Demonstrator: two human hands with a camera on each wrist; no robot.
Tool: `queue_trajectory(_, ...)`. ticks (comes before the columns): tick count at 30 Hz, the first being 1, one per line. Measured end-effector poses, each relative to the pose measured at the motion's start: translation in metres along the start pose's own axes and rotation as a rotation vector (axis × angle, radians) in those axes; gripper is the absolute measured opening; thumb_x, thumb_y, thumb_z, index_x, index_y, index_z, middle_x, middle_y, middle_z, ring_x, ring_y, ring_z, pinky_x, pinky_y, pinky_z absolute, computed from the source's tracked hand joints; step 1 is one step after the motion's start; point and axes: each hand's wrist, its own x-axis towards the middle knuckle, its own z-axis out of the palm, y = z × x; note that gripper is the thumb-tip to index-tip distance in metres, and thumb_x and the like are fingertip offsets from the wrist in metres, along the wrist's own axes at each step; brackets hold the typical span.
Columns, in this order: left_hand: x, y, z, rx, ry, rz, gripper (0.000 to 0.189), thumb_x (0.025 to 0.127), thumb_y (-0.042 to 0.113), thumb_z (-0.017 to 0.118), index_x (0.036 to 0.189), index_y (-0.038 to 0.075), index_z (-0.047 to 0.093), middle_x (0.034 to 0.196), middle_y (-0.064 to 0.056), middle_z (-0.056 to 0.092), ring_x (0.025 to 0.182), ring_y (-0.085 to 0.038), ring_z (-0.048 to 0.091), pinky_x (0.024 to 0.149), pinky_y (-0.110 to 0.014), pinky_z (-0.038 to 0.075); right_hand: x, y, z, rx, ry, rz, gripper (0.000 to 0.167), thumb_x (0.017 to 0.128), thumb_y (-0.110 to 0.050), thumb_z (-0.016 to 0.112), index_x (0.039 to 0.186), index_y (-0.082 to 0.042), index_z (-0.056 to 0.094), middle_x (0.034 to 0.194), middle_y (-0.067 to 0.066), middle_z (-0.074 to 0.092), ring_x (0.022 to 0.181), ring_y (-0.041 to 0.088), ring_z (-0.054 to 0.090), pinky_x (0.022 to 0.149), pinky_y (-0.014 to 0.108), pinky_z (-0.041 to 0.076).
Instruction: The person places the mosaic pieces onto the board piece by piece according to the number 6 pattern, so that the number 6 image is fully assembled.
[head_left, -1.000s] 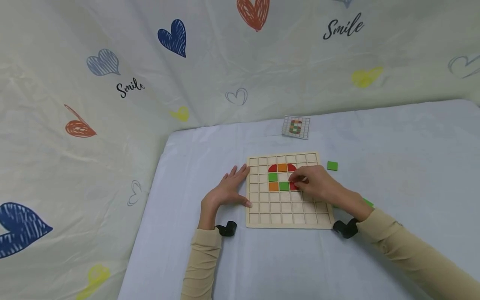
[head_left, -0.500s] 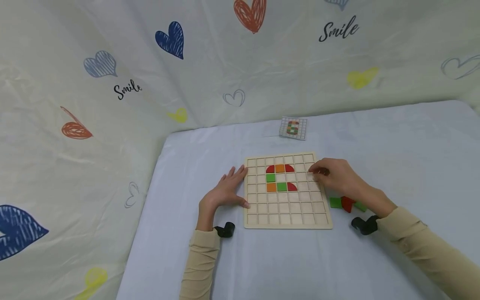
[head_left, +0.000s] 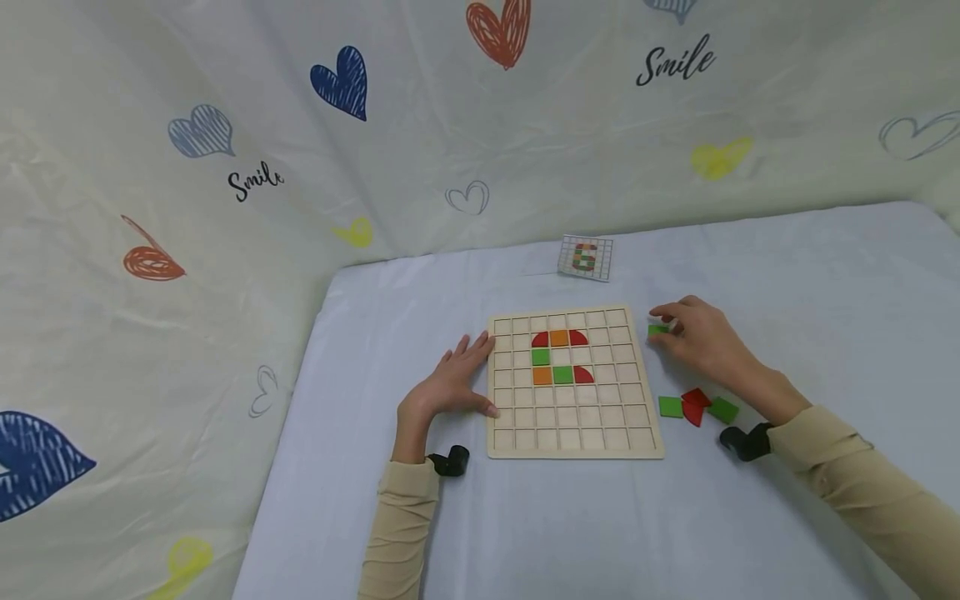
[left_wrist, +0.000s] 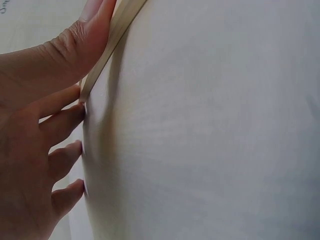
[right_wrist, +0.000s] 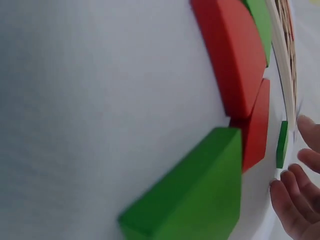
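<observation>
A wooden grid board lies on the table, with several red, orange and green tiles set in its cells. My left hand rests at the board's left edge, thumb and fingers spread; in the left wrist view the thumb lies along the rim. Beyond the board's right edge, my right hand is over a single green square tile, thumb and forefinger parted on either side of it. In the right wrist view that tile is on the cloth beside the parted fingers.
Right of the board lie a green tile, red quarter-round tiles and another green tile, close together. Behind the board is a pattern card with a coloured figure on a grid. A printed cloth backdrop stands behind the table.
My right hand has left the red quarter-round tile on the board and moved right to the single green tile, uncovering the loose tiles. The left hand has stayed at the board's edge.
</observation>
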Motion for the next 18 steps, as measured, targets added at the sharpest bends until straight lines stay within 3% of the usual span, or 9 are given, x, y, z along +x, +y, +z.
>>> queue_trajectory(10,0.0020,0.0010,0.0006,0.000,0.005,-0.010,0.118,0.077,0.028,0.092,0.167,0.016,0.016,0.174,0.001,0.008,0.162,-0.025,-0.004,0.131,-0.047,0.001,0.0044,0.0042,0.0038,-0.017,-0.038,0.051,0.023,0.090,-0.004,0.076,0.107,0.010,0.070,0.107,0.028,0.063,0.091,0.038,0.062,0.079,0.051,0.057)
queue_trajectory(18,0.0019,-0.0008,0.0009,-0.006,0.013,-0.009,0.118,0.077,0.027,0.092,0.166,0.015,0.017,0.174,0.000,0.008,0.162,-0.025,-0.004,0.131,-0.048,0.001,0.0017,0.0054,0.0025,0.032,0.014,-0.020,0.020,0.086,0.000,0.078,0.102,0.008,0.069,0.092,0.021,0.072,0.082,0.031,0.065,0.075,0.047,0.055)
